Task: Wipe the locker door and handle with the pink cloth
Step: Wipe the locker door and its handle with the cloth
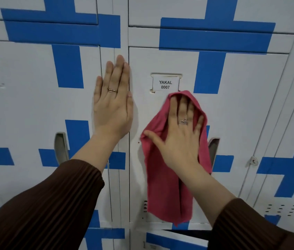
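The white locker door (pixel 241 109) with blue tape crosses carries a label reading YAKAL 0007 (pixel 165 84). My right hand (pixel 178 134) lies flat with spread fingers on the pink cloth (pixel 162 181), pressing it against the door just below the label. The cloth hangs down past my wrist toward the door's bottom edge. The door's recessed handle (pixel 214 148) shows partly at the cloth's right edge. My left hand (pixel 113 100) rests flat, fingers straight and together, on the frame strip left of the door.
A neighbouring locker door (pixel 25 109) at left has its own recessed handle (pixel 61 147) and a blurred label. A padlock hasp (pixel 254 161) sticks out at the right of the door. More lockers stand above, below and to the right.
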{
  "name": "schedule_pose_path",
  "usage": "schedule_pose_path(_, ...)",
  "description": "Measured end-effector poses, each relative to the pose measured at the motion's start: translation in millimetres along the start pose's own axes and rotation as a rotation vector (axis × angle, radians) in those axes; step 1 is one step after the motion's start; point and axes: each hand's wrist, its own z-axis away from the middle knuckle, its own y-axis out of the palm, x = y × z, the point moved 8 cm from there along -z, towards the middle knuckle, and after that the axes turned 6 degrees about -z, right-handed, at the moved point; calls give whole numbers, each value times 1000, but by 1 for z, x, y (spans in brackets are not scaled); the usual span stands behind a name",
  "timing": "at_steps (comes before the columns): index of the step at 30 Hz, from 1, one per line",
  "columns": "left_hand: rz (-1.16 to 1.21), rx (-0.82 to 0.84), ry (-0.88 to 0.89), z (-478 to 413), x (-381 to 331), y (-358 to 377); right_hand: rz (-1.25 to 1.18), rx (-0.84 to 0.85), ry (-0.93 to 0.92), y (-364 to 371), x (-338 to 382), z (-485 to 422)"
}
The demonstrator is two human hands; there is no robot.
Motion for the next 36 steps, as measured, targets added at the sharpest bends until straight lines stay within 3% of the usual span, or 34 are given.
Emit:
schedule_pose_path(5,-14,16,15,1,1,0,-50,-64,208,-8,-14,-12)
schedule_pose_path(11,-9,4,13,1,2,0,81,50,-21,24,1,24)
schedule_pose_path(17,-11,4,5,2,2,0,-80,-9,157,11,-5,14)
schedule_pose_path(23,3,4,-6,4,3,-1,-18,55,34,21,-1,30)
schedule_pose_path(29,-13,22,1,10,3,2,-51,-97,351,-21,-52,6)
schedule_pose_path(34,0,-2,-60,9,1,2,-1,75,169,-6,-43,32)
schedule_pose_path(36,-4,-5,-57,9,1,3,-5,74,182,-11,-53,29)
